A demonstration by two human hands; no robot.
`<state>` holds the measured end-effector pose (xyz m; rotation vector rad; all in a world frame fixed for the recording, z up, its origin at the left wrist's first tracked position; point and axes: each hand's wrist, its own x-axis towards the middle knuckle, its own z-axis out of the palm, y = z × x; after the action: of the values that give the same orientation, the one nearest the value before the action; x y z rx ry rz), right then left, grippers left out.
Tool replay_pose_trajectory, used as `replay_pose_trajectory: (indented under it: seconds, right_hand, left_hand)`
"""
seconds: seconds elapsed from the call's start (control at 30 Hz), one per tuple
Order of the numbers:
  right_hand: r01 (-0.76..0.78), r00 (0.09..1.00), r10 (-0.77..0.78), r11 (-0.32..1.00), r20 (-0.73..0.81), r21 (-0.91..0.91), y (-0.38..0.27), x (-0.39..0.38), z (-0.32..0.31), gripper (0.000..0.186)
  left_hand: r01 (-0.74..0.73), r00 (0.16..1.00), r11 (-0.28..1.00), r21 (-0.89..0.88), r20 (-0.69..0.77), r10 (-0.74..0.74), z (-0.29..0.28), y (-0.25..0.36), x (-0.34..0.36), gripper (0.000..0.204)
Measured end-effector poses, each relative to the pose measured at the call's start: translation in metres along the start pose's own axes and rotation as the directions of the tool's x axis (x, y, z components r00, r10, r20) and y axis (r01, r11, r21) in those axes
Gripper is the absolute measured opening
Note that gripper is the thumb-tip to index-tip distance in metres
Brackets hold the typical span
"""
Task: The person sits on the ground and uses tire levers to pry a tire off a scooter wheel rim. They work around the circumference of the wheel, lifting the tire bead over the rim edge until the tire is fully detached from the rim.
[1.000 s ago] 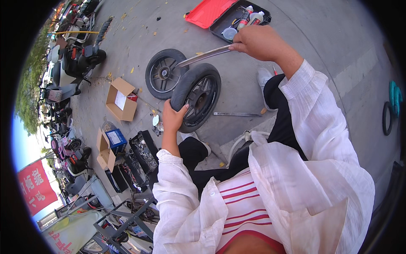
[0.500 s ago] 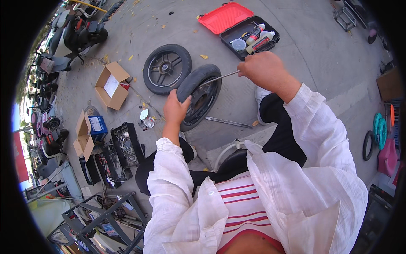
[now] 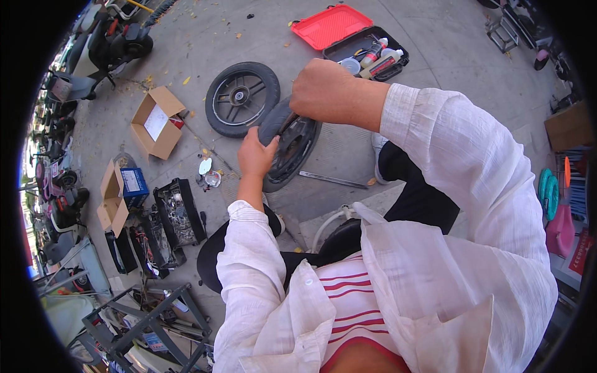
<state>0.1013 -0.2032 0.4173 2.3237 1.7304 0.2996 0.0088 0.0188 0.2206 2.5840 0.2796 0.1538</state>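
My left hand point(image 3: 255, 155) grips the tyre of an upright, tilted black wheel point(image 3: 289, 161) at its left side. Above it my right hand point(image 3: 323, 93) is closed round a metal bar point(image 3: 287, 124), whose lower part lies along the tyre at the rim; much of it and the tyre's top are hidden by that hand. A second black spoked wheel point(image 3: 227, 112) lies flat just beyond. A flat metal bar point(image 3: 333, 179) rests on the ground beside the held wheel.
An open black toolbox point(image 3: 398, 65) with bottles and red lid point(image 3: 323, 25) lies ahead. Cardboard boxes point(image 3: 155, 124), parts trays point(image 3: 177, 211) and a metal frame point(image 3: 143, 323) are at left, parked scooters point(image 3: 106, 46) beyond; teal rings point(image 3: 547, 193) and a pink container point(image 3: 559, 236) are at right.
My right hand has swung left and down toward me with the bar, from above the wheel onto the tyre's top. My left hand keeps its grip. The view has shifted somewhat.
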Motion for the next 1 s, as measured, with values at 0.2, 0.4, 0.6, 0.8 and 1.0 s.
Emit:
replay_pose_trajectory:
  seconds: [0.2,0.4,0.6,0.8,1.0]
  right_hand:
    - [-0.333,0.941,0.318,0.931,0.112,0.151,-0.046,-0.034,0.051,0.013]
    - [-0.729,0.664,0.602,0.389,0.443,0.564,-0.116,-0.068,0.103,0.025]
    - [-0.664,0.632,0.515,-0.027,0.579,0.748,-0.192,-0.067,0.201,0.030]
    - [-0.536,0.697,0.511,-0.093,0.502,0.839,-0.201,-0.053,0.293,0.025]
    - [-0.542,0.798,0.516,0.386,0.312,0.746,-0.100,-0.052,0.301,0.019]
  left_hand:
    - [0.103,0.994,0.993,-0.059,-0.025,-0.104,-0.010,-0.025,0.005,0.062]
    - [0.186,0.982,0.980,-0.076,0.034,-0.183,-0.013,-0.031,0.008,0.073]
    - [0.162,0.985,0.979,-0.126,-0.032,-0.167,-0.008,-0.028,0.014,0.070]
    - [0.065,0.994,0.975,-0.211,-0.073,-0.082,0.002,-0.035,0.007,0.066]
    - [0.044,0.995,0.964,-0.261,-0.078,-0.067,-0.002,-0.051,-0.005,0.062]
